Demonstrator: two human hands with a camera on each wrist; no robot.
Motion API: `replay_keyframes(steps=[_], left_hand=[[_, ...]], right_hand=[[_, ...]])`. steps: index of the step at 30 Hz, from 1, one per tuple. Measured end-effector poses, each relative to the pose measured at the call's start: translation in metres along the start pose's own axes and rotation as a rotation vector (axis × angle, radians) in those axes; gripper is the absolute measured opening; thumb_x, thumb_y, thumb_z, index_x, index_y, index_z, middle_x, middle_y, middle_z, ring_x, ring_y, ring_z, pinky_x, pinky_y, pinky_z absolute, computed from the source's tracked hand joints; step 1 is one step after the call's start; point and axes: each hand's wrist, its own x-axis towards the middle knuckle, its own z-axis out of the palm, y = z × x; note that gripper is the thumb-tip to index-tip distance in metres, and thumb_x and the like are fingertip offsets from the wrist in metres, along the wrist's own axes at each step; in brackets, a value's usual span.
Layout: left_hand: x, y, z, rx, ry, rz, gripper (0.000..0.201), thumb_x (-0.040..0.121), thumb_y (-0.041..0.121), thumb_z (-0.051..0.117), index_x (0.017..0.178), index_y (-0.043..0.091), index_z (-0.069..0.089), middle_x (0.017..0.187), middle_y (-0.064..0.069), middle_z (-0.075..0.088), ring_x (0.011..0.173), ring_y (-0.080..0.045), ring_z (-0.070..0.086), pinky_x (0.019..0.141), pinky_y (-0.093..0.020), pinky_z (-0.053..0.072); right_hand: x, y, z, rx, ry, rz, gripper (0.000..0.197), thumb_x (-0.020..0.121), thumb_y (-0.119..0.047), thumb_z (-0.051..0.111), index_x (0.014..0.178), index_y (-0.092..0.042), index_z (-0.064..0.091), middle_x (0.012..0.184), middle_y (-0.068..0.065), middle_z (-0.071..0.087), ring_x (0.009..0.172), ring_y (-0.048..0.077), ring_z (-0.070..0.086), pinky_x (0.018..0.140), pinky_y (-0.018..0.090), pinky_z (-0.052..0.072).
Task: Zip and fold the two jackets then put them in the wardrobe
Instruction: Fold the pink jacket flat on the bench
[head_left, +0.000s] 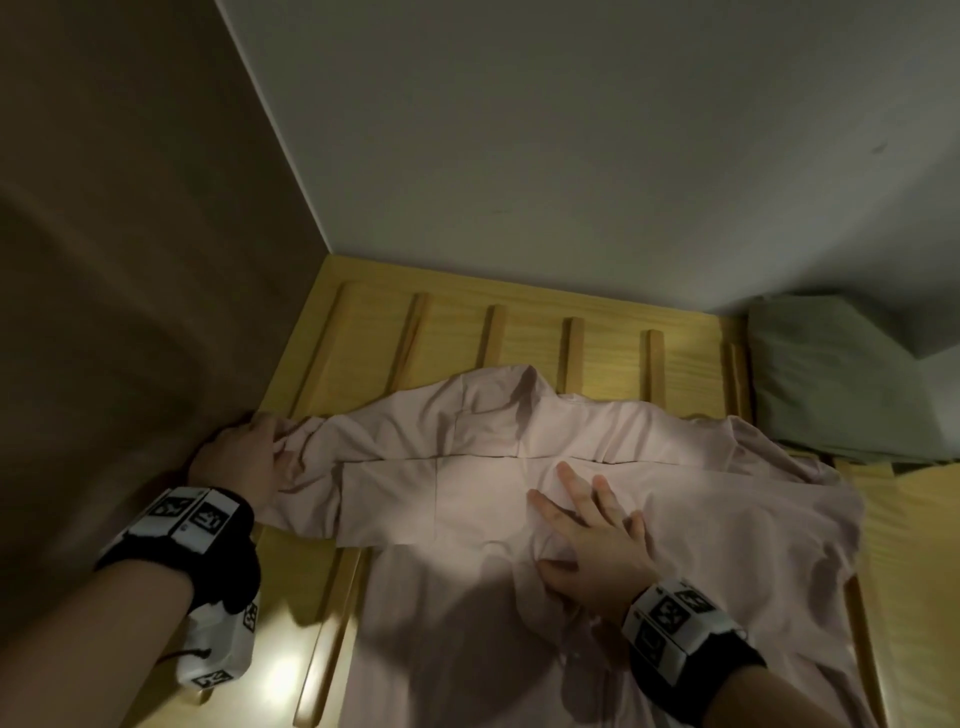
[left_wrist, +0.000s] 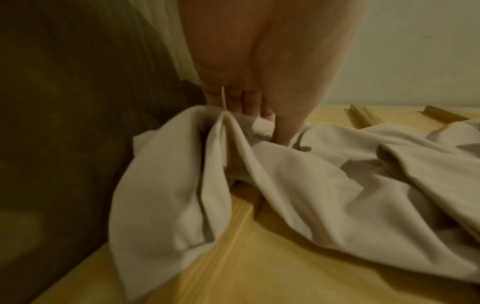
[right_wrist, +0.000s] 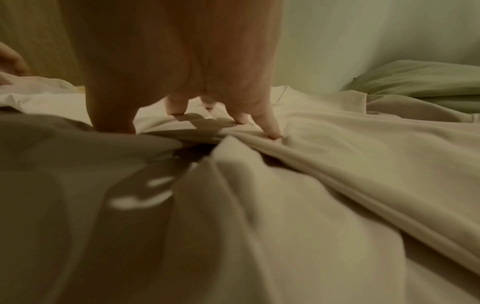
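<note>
A pale pink jacket (head_left: 649, 467) lies spread flat on a slatted wooden platform (head_left: 608, 343). My left hand (head_left: 244, 457) grips the bunched end of the jacket's left sleeve (head_left: 306, 467) at the platform's left edge; in the left wrist view the fingers (left_wrist: 249, 102) curl over the gathered sleeve cloth (left_wrist: 182, 174). My right hand (head_left: 592, 530) lies spread on the middle of the jacket, fingers straight, pressing the cloth. In the right wrist view the fingertips (right_wrist: 270, 127) push down on the creased jacket (right_wrist: 337, 164).
A folded grey-green cloth (head_left: 841, 374) sits at the platform's back right corner, also seen as a green bundle (right_wrist: 420, 82). A brown wall (head_left: 130, 260) closes the left side and a pale wall (head_left: 571, 130) the back. Raised slats (head_left: 493, 332) cross the platform.
</note>
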Motion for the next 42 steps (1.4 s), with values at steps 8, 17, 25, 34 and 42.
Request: replay_keyframes(steps=[8,17,25,34,42], left_hand=[[-0.038,0.007,0.006,-0.345,0.219,0.132,0.024,0.099,0.024,0.037,0.089,0.005,0.048,0.079,-0.018,0.058,0.072,-0.030,0.055,0.063,-0.039,0.042],[-0.053,-0.006,-0.007,0.050,0.072,-0.020,0.041,0.091,0.039,0.047,0.129,0.024,0.038,0.118,-0.004,0.058,0.102,-0.025,0.058,0.070,-0.030,0.042],[-0.066,-0.022,-0.028,0.013,0.048,-0.130,0.031,0.094,0.045,0.040,0.093,0.021,0.060,0.094,-0.005,0.064,0.089,-0.025,0.060,0.070,-0.028,0.041],[-0.087,0.022,-0.020,-0.474,0.017,0.059,0.018,0.093,0.024,0.048,0.107,0.016,0.053,0.104,-0.007,0.061,0.094,-0.026,0.058,0.082,-0.040,0.049],[-0.078,0.035,0.001,0.138,0.105,0.041,0.065,0.083,0.027,0.049,0.139,0.032,0.017,0.147,-0.004,0.015,0.133,-0.026,0.024,0.100,-0.039,0.029]], right_hand=[[0.002,-0.003,0.002,0.006,0.003,0.032,0.073,0.080,-0.054,0.046,0.138,-0.059,0.002,0.149,-0.024,-0.027,0.143,0.023,-0.020,0.110,0.058,0.005],[0.004,-0.014,-0.004,0.016,0.021,0.084,0.075,0.082,-0.048,0.052,0.141,-0.054,0.007,0.151,-0.021,-0.024,0.144,0.024,-0.013,0.111,0.051,0.018],[0.004,-0.015,-0.009,0.001,0.020,0.088,0.077,0.081,-0.054,0.052,0.142,-0.054,0.005,0.152,-0.021,-0.023,0.144,0.023,-0.012,0.111,0.050,0.017],[-0.002,-0.037,-0.021,-0.147,0.064,0.062,0.070,0.087,-0.046,0.046,0.146,-0.040,0.009,0.153,-0.010,-0.025,0.142,0.026,-0.022,0.112,0.061,0.003],[-0.004,-0.073,-0.008,-0.092,0.107,-0.129,0.054,0.091,-0.039,0.041,0.143,-0.035,0.026,0.157,-0.013,-0.005,0.144,0.020,-0.013,0.109,0.058,-0.005]])
